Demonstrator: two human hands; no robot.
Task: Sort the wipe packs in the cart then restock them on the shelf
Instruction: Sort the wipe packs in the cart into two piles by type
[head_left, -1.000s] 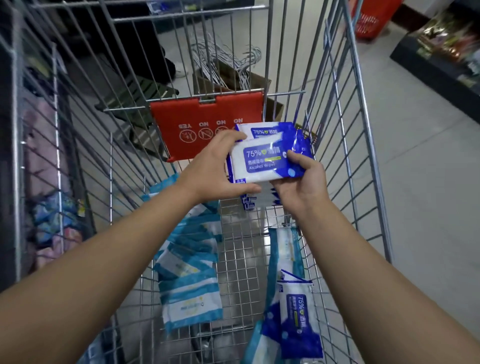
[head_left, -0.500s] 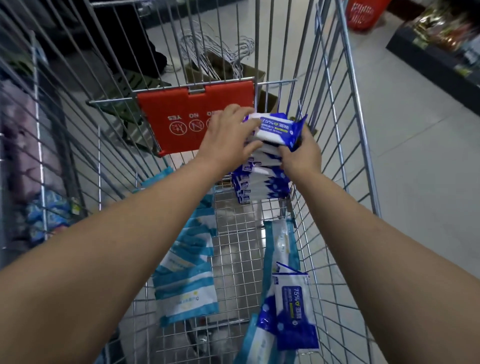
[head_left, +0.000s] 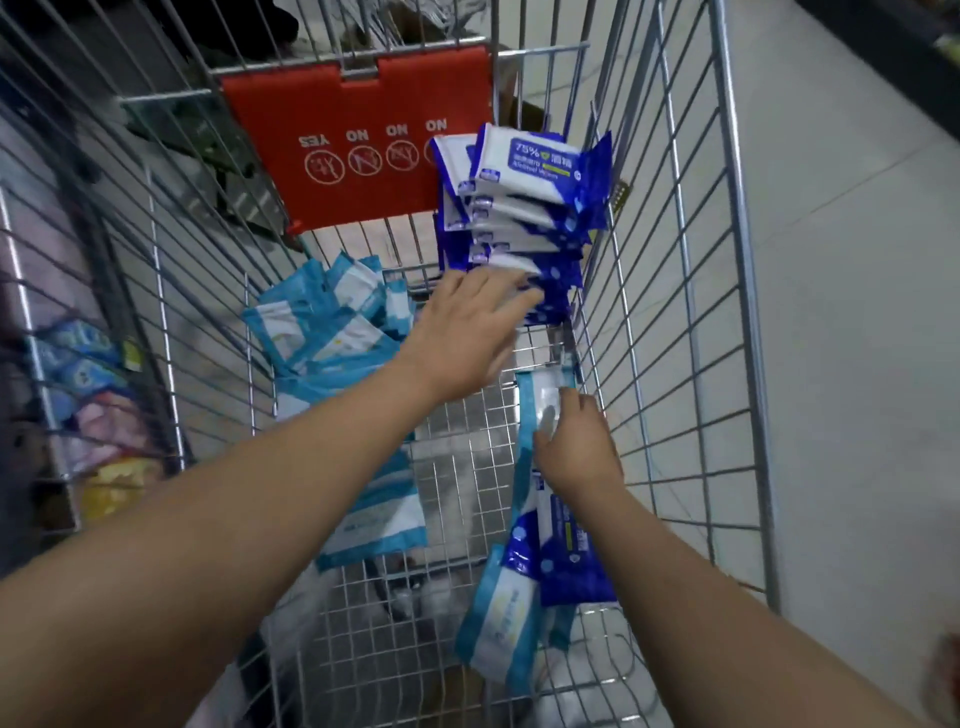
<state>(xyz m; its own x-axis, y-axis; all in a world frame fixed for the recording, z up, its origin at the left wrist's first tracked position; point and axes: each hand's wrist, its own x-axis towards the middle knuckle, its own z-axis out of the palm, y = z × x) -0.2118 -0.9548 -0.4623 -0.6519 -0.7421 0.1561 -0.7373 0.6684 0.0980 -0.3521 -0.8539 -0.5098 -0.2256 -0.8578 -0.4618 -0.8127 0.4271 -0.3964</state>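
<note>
Reaching low at centre-right of the frame, the right hand (head_left: 576, 447) curls its fingers on a light-blue pack (head_left: 543, 400) standing against the cart (head_left: 745, 312) wall. Further up, the left hand (head_left: 467, 332), fingers straight and holding nothing, touches the dark-blue stack (head_left: 524, 223). The pack that both hands held a second ago now lies on top of it; the light-blue ones probably come next.
</note>
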